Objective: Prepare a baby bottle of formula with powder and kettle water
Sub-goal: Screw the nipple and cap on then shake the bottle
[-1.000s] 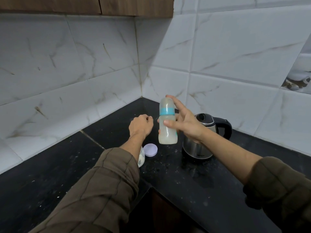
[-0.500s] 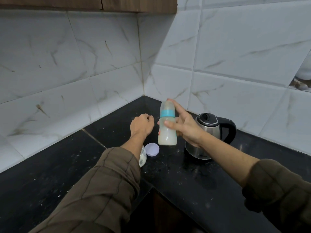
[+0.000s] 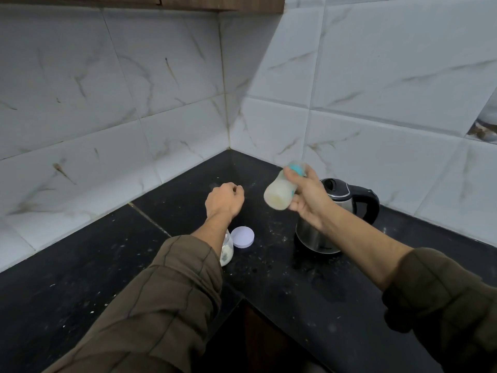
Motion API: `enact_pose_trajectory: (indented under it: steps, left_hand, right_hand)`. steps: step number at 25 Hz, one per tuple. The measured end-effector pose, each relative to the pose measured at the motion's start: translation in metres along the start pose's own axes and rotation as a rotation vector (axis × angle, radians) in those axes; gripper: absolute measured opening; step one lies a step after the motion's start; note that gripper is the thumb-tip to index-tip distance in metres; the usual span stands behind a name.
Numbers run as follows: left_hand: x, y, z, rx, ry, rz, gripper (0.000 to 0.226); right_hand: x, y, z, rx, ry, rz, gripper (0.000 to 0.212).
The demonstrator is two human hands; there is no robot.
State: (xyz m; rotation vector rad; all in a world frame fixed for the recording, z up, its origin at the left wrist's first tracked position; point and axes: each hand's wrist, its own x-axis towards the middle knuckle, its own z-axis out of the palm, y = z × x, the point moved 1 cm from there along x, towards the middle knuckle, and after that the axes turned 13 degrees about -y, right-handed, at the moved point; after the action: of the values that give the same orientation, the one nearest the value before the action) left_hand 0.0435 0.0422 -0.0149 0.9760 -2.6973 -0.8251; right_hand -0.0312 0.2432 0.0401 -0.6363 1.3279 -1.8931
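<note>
Black counter (image 3: 282,281), marble-tiled corner (image 3: 225,117); right hand (image 3: 309,196) grips blurred bottle (image 3: 279,194), left hand (image 3: 223,200) apparently fisted.

Glossy black stone counter (image 3: 309,297), shiny metal kettle (image 3: 320,235), glossy marbled tiles (image 3: 376,63)

lid (image 3: 242,236) on counter (image 3: 107,265), kettle (image 3: 328,224) to its right

White marble-look tile walls (image 3: 166,84), black counter (image 3: 67,267), wood cabinet (image 3: 215,2) overhd
</note>
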Motion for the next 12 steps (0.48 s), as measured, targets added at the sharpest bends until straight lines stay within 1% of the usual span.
enact_pose_trajectory:
  steps: [1,2,4,5,6,7,8,10,11,12]
  left_hand:
    - [0.000,0.000,0.000,-0.003,-0.002,-0.002,0.039]
    - [0.000,0.000,0.001,-0.005,-0.002,-0.001,0.038]
    - [0.001,0.001,0.001,0.005,0.009,-0.005,0.037]
    - [0.000,0.002,0.000,0.017,0.014,-0.008,0.036]
    - [-0.001,0.003,-0.001,0.023,0.018,-0.004,0.036]
    - [0.000,0.002,-0.002,0.018,0.018,-0.002,0.037]
    - [0.002,0.000,-0.002,0.009,0.018,-0.004,0.038]
    - [0.001,-0.001,-0.001,0.008,0.009,-0.008,0.038]
    - [0.000,-0.001,-0.001,0.013,0.007,-0.010,0.038]
    - [0.000,-0.001,-0.001,0.013,0.008,-0.011,0.038]
  right_hand:
    - [0.003,0.000,-0.002,0.038,0.037,0.043,0.050]
    - [0.003,0.002,-0.001,0.042,0.005,0.120,0.048]
    - [-0.006,0.011,0.004,-0.041,-0.181,0.305,0.045]
    - [-0.011,0.014,0.005,-0.096,-0.294,0.344,0.044]
    - [-0.012,0.016,0.005,-0.126,-0.360,0.344,0.043]
    - [-0.010,0.014,0.004,-0.114,-0.361,0.320,0.042]
    - [-0.006,0.010,0.003,-0.077,-0.284,0.288,0.040]
    - [0.000,0.005,0.000,0.031,-0.070,0.268,0.035]
    - [0.000,0.006,0.000,0.049,-0.042,0.280,0.033]
    - [-0.003,0.008,0.003,0.025,-0.087,0.313,0.032]
